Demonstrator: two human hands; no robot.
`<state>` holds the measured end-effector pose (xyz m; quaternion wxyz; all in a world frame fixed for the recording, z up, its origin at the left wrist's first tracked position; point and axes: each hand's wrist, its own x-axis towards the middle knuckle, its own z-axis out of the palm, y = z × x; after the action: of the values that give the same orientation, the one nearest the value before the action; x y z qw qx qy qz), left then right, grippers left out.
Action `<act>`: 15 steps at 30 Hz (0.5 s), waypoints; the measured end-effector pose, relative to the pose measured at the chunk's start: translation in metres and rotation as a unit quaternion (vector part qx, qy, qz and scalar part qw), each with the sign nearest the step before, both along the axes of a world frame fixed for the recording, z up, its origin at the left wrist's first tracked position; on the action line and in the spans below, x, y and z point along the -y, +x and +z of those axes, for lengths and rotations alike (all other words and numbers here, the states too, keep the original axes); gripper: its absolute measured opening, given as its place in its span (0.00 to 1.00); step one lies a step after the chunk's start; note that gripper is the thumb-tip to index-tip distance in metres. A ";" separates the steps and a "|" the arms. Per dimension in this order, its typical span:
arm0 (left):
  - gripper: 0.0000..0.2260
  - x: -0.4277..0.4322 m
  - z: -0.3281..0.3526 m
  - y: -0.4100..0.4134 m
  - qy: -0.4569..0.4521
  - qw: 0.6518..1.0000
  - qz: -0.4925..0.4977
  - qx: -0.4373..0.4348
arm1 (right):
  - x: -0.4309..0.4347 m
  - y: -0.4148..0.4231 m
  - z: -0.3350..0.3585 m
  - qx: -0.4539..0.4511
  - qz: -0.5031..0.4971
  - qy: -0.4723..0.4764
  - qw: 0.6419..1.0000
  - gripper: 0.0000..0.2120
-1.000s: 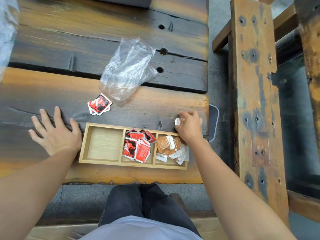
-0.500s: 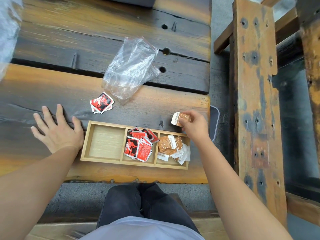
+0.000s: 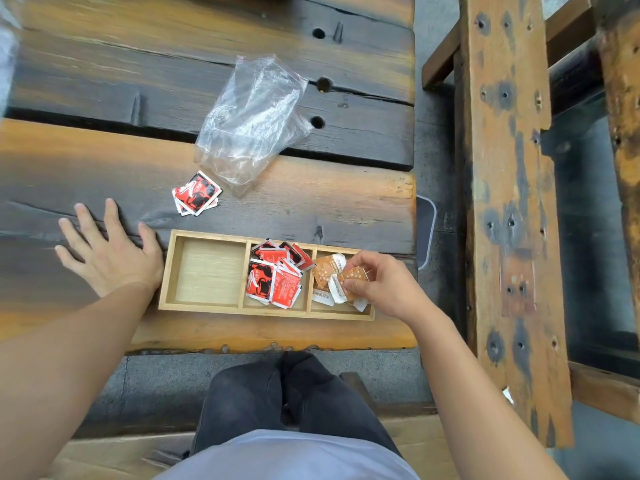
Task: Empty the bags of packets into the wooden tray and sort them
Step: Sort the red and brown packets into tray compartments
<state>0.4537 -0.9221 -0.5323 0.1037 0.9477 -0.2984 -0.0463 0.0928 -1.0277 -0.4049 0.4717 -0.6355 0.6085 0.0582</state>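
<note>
The right grip [image 3: 384,289] pinches an orange-and-white packet [image 3: 351,277] between thumb and curled fingers over the heap of orange packets [image 3: 325,268] in the right compartment of the wooden tray [image 3: 242,311], near the bench's [image 3: 311,206] right edge. Left of it, red packets [image 3: 273,282] fill the middle compartment, and the left grip [image 3: 110,261] lies flat, fingers spread, beside the tray's left wall. Beyond both grips, loose red packets [image 3: 196,194] lie on the dark plank before a crumpled clear bag [image 3: 252,119].

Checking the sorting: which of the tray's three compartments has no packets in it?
The left compartment, beside the left hand, is bare; the middle holds red packets, the right orange packets.
</note>
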 end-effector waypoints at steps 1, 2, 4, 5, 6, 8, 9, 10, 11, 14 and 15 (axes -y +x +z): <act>0.26 0.000 0.000 0.000 0.002 1.000 0.000 -0.002 | -0.003 0.001 0.001 -0.003 0.011 -0.008 1.000 0.06; 0.26 0.000 0.000 0.001 0.003 1.000 0.001 -0.004 | -0.007 0.002 0.002 -0.007 0.021 -0.010 1.000 0.06; 0.27 0.001 0.000 0.001 0.004 1.000 0.000 -0.004 | -0.011 0.004 0.003 -0.013 0.036 -0.012 0.999 0.06; 0.27 0.000 0.000 0.001 0.003 1.000 -0.001 -0.004 | -0.013 0.005 0.002 -0.014 0.040 -0.013 0.999 0.06; 0.27 0.000 0.000 0.000 0.001 1.000 -0.002 -0.004 | -0.014 0.005 0.002 -0.015 0.044 -0.013 0.999 0.06; 0.27 0.000 0.001 0.000 -0.002 1.000 -0.001 -0.005 | -0.015 0.006 0.001 -0.015 0.052 -0.018 0.998 0.06; 0.27 0.001 0.001 0.000 -0.001 1.000 -0.001 -0.006 | -0.016 0.007 0.001 -0.015 0.056 -0.021 0.998 0.07; 0.27 0.001 0.001 0.000 0.001 1.000 0.000 -0.007 | -0.016 0.008 0.000 -0.015 0.062 -0.023 0.998 0.07; 0.27 0.000 0.001 0.000 0.004 1.000 0.000 -0.008 | -0.016 0.009 -0.001 -0.016 0.068 -0.023 0.997 0.06; 0.27 0.001 0.002 0.001 0.009 1.000 -0.001 -0.011 | -0.015 0.011 -0.002 -0.020 0.083 -0.019 0.996 0.07; 0.27 0.001 0.002 0.001 0.011 1.000 -0.001 -0.011 | -0.013 0.011 -0.001 -0.021 0.086 -0.024 0.996 0.07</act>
<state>0.4543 -0.9227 -0.5307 0.0966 0.9478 -0.2979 -0.0603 0.1037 -1.0142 -0.4063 0.4368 -0.6948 0.5630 0.0974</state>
